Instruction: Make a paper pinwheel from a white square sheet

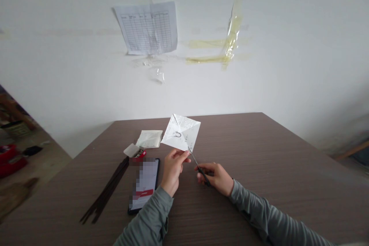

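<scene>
1. In the right hand point(219, 178), scissors point(205, 178) are gripped by the handles, blades at the near corner of the creased paper point(186, 132); their opening cannot be told.
2. Just left of that grip, the paper is pinched by the left hand point(173, 171), best kept taut, fingertips clear of the blades.
3. Farther left, a phone point(150, 177) is best left unbumped.

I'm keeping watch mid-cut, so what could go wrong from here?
The left hand pinches the paper close to the blades of the scissors, so a slip might nick a finger.

The paper appears gripped only by its near edge; its far side could flex and send the cut astray.

The left sleeve lies close by the phone; a nudge might push it into the open red box.
</scene>
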### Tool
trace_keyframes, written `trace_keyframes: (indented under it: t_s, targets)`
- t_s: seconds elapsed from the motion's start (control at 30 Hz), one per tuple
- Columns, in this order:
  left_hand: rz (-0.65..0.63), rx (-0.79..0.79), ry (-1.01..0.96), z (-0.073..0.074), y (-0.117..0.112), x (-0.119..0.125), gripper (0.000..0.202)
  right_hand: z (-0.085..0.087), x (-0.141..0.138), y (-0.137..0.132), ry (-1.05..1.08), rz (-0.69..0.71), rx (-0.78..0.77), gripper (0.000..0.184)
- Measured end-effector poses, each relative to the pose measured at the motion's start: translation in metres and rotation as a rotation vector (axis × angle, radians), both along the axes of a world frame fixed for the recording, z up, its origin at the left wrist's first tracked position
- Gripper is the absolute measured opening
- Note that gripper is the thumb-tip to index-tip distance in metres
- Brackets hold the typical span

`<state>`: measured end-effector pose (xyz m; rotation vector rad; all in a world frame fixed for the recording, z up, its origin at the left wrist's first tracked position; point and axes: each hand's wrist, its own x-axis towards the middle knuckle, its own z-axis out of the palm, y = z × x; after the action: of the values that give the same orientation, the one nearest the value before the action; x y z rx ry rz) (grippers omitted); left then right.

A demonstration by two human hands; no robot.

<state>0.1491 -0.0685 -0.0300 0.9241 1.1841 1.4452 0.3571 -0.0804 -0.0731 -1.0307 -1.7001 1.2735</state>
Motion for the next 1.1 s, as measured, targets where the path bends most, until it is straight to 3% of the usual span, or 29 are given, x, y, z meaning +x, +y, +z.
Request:
trace_keyframes:
  t_s: [0.77,1.1]
  targets:
    - [-0.018,-0.004,0.031,-0.0025,0.0,-0.001,0.041,0.0015,-0.0029,-0.001,-0.01,-0.005,-0.032,0.062]
    - [-0.008,0.008,0.022,0.0,-0.0004,0.0001,0.035,0.006,0.0003,0.0004,-0.064,-0.009,0.037,0.058]
